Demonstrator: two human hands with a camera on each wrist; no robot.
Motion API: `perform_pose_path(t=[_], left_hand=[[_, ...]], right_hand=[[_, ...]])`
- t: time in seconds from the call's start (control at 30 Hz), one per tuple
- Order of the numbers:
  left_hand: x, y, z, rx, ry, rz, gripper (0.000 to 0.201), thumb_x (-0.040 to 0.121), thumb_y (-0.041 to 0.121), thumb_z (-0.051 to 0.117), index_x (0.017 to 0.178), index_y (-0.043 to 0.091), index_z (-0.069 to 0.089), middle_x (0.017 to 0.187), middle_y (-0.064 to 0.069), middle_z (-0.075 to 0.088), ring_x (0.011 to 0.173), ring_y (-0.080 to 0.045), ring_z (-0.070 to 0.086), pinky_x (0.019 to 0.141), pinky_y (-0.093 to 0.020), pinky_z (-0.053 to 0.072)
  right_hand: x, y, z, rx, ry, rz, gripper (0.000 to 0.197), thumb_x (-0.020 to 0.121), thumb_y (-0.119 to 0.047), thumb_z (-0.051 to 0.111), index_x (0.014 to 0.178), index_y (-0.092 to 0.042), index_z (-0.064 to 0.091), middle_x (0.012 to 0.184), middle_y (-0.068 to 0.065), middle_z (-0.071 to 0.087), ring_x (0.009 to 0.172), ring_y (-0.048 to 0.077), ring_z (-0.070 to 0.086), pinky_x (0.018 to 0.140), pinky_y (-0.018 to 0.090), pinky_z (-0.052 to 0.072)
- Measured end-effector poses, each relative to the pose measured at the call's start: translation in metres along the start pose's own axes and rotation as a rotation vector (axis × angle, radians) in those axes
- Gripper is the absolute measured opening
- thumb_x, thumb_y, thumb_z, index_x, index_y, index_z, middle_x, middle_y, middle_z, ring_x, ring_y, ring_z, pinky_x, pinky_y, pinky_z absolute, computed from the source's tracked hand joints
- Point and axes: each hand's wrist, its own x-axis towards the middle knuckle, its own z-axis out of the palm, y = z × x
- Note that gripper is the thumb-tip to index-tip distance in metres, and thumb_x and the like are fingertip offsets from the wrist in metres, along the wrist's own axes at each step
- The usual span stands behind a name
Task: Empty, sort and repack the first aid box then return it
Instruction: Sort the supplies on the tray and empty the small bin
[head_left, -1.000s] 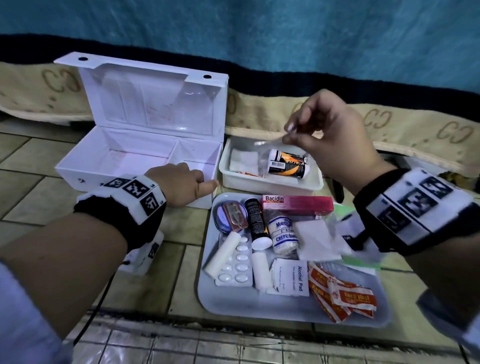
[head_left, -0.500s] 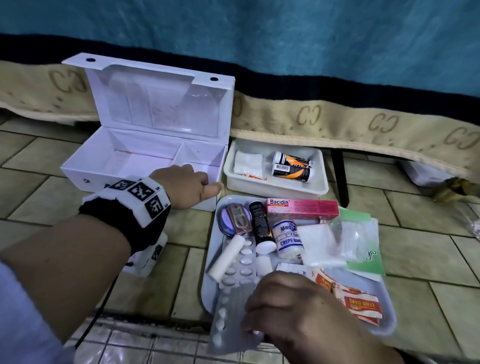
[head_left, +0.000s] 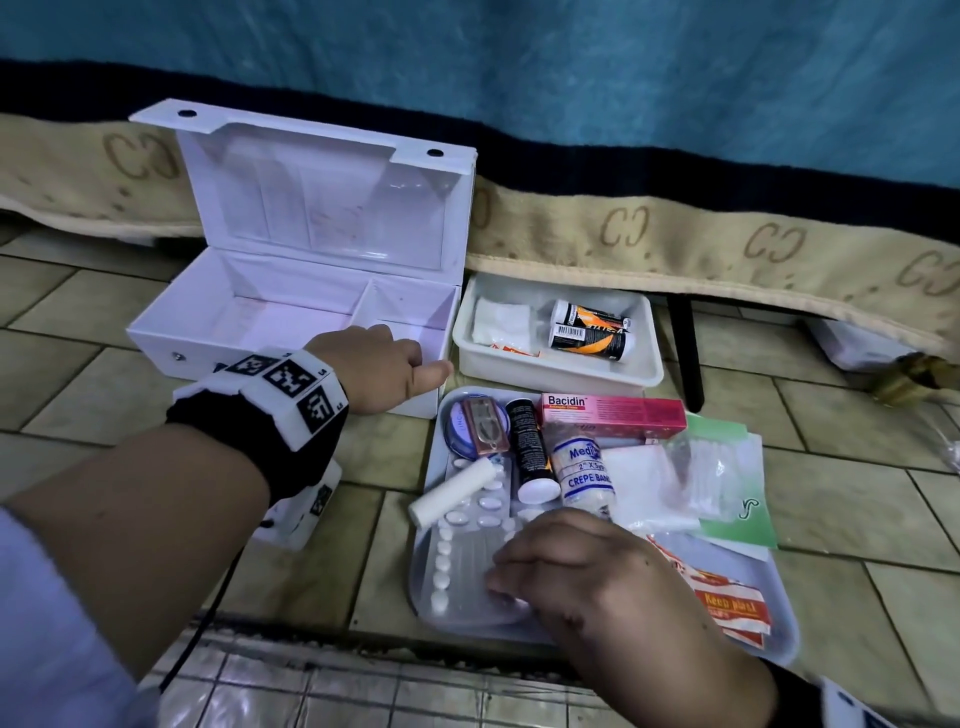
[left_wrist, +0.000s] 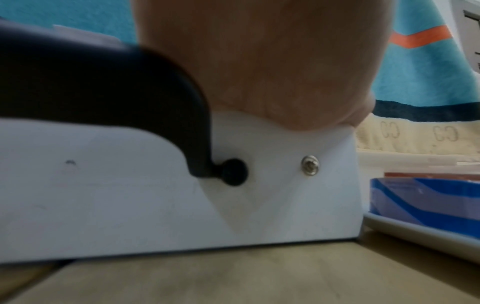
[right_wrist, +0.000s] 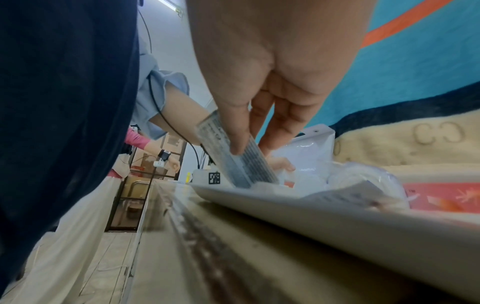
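The white first aid box (head_left: 249, 312) stands open and empty on the tiled floor, lid upright. My left hand (head_left: 384, 364) grips its front wall near the right corner, thumb pointing right; in the left wrist view the palm (left_wrist: 259, 72) sits on the box (left_wrist: 130, 195). A grey tray (head_left: 779, 639) holds the supplies. My right hand (head_left: 519, 571) pinches a tablet blister pack (head_left: 462, 571) at the tray's front left; in the right wrist view the thumb and fingers (right_wrist: 239, 131) hold the strip (right_wrist: 228, 156) tilted.
A small white tub (head_left: 644, 364) holds two orange-black tubes (head_left: 592, 332) and gauze. On the tray lie a Bacidin carton (head_left: 613, 415), crepe bandage (head_left: 587, 467), black tube (head_left: 527, 447), white roll (head_left: 449, 493) and plasters (head_left: 727, 603). A blanket edge (head_left: 675, 239) hangs behind.
My right hand came down from above the white tub to the tray's front and took hold of the blister pack. The left hand stayed on the box.
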Motion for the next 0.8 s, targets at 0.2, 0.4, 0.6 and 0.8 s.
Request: perform_pose_path(t=[0.2,0.4,0.6,0.8], left_hand=[[0.000,0.000,0.000,0.004,0.007,0.001,0.058,0.091,0.065,0.016,0.122,0.029,0.048,0.121,-0.010,0.047,0.108,-0.029,0.051,0.090,-0.039,0.041],[0.000,-0.001,0.001,-0.020,0.017,-0.004,0.063,0.087,0.069,0.016,0.119,0.028,0.052,0.120,-0.009,0.048,0.107,-0.029,0.051,0.089,-0.039,0.042],[0.000,0.000,0.001,-0.017,0.016,-0.010,0.061,0.088,0.068,0.017,0.120,0.029,0.051,0.121,-0.008,0.048,0.109,-0.028,0.051,0.088,-0.037,0.040],[0.000,-0.001,0.001,-0.019,0.021,-0.010,0.062,0.088,0.069,0.016,0.119,0.029,0.052,0.121,-0.008,0.048,0.108,-0.028,0.052,0.088,-0.038,0.041]], right_hand=[[0.010,-0.008,-0.001,-0.085,-0.099,0.025,0.019,0.080,-0.024,0.054,0.087,-0.027,0.071,0.088,-0.013,0.066,0.083,0.011,0.062,0.066,0.021,0.053],[0.015,-0.011,-0.005,-0.142,-0.181,0.105,0.022,0.068,-0.015,0.063,0.085,-0.026,0.070,0.085,-0.011,0.065,0.082,0.013,0.062,0.064,0.022,0.053],[0.021,-0.017,-0.001,-0.182,-0.363,0.222,0.026,0.057,-0.017,0.060,0.081,-0.027,0.068,0.083,-0.013,0.061,0.082,0.009,0.060,0.061,0.017,0.053],[0.017,-0.022,0.005,-0.196,-0.353,0.237,0.027,0.063,-0.015,0.058,0.089,-0.019,0.067,0.091,-0.006,0.060,0.090,0.014,0.058,0.060,0.021,0.054]])
